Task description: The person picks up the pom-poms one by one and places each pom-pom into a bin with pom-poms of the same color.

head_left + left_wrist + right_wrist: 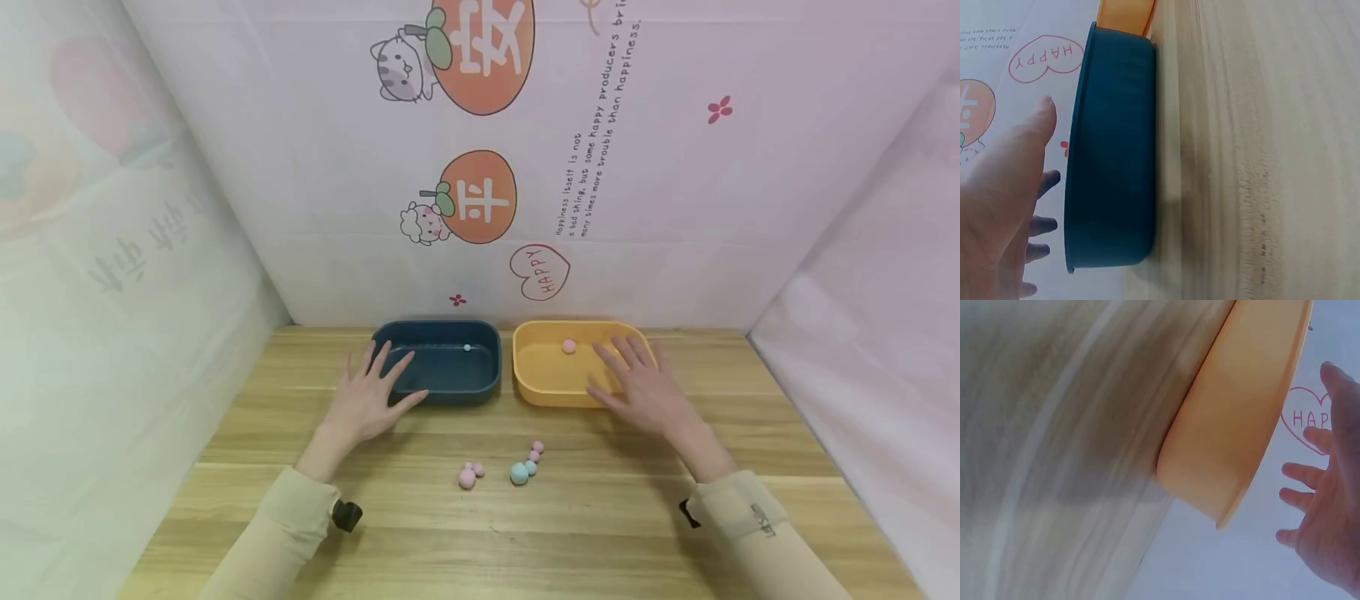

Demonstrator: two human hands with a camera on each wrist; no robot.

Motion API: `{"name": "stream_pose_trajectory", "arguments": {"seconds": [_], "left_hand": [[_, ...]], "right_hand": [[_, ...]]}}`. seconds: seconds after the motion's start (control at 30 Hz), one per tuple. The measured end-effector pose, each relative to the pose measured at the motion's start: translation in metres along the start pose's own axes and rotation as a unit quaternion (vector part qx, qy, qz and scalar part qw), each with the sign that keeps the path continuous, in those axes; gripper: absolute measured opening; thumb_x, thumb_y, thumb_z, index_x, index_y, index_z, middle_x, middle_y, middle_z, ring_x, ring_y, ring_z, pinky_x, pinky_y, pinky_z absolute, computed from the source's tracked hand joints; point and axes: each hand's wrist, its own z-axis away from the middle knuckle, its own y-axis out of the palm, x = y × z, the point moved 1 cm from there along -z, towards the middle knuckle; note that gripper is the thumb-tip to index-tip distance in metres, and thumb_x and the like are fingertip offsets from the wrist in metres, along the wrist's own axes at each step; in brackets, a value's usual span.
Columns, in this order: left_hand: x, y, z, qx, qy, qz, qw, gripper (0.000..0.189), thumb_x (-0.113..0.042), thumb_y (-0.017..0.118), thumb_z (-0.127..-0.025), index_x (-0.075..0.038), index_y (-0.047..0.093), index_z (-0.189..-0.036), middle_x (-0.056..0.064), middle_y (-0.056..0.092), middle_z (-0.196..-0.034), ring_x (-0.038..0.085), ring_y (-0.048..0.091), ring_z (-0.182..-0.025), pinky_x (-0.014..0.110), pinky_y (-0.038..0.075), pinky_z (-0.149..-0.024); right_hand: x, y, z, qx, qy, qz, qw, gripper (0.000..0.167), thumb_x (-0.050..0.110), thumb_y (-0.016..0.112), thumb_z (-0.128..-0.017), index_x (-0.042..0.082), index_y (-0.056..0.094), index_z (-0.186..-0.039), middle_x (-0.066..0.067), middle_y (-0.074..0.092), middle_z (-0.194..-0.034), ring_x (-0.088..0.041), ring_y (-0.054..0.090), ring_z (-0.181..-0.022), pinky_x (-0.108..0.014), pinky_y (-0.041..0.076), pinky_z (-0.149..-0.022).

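Note:
Fingers spread, my left hand [365,402] hovers over the left end of a dark blue tray [438,397]. In the left wrist view its fingers stand apart above the tray's rim [1082,125]. My right hand [648,390] spreads likewise over the right end of a yellow tray [555,398], seen side-on in the right wrist view, its fingers above the rim. Neither hand holds anything. A small white ball [467,347] lies in the blue tray. Inside the yellow one is a pink ball [569,346].
Nearer on the wooden table [480,550] lie a cluster of pink balls [467,478] and a short row of balls, blue ones [519,473] at one end and pink ones [537,447] at the other. A printed white cloth [337,250] hangs behind the trays, with cloth on both sides.

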Motion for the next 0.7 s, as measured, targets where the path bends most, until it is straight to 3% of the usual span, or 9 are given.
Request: {"name": "stream_pose_trajectory", "arguments": {"seconds": [0.23,0.5,0.7], "left_hand": [[0.006,0.006,0.003,-0.005,-0.008,0.014,0.9999,0.087,-0.069,0.058,-0.105,-0.025,0.031,-0.175,0.023,0.025,-0.182,0.049,0.017,-0.17,0.08,0.006,-0.134],[0.013,0.014,0.003,-0.012,-0.023,0.028,0.9993,0.093,-0.07,0.057,-0.105,-0.019,0.026,-0.176,0.023,0.022,-0.182,0.048,0.021,-0.169,0.08,0.008,-0.133],[0.019,0.021,0.001,-0.017,-0.03,0.036,0.9988,0.096,-0.07,0.055,-0.106,-0.013,0.023,-0.176,0.024,0.02,-0.183,0.046,0.018,-0.171,0.079,0.011,-0.133]], "right_hand": [[0.01,0.009,0.005,-0.017,-0.026,-0.055,0.998,0.077,0.049,0.068,-0.107,0.011,0.042,-0.169,-0.03,0.041,-0.171,-0.055,0.032,-0.162,-0.077,0.017,-0.133],[0.03,0.017,0.016,-0.065,-0.081,-0.107,0.9889,0.072,0.031,0.078,-0.102,0.006,0.05,-0.163,-0.029,0.053,-0.163,-0.053,0.049,-0.152,-0.072,0.032,-0.13],[0.046,0.021,0.026,-0.086,-0.089,-0.14,0.9823,0.069,0.024,0.08,-0.1,0.006,0.053,-0.161,-0.025,0.056,-0.161,-0.049,0.055,-0.148,-0.067,0.047,-0.122]]}}
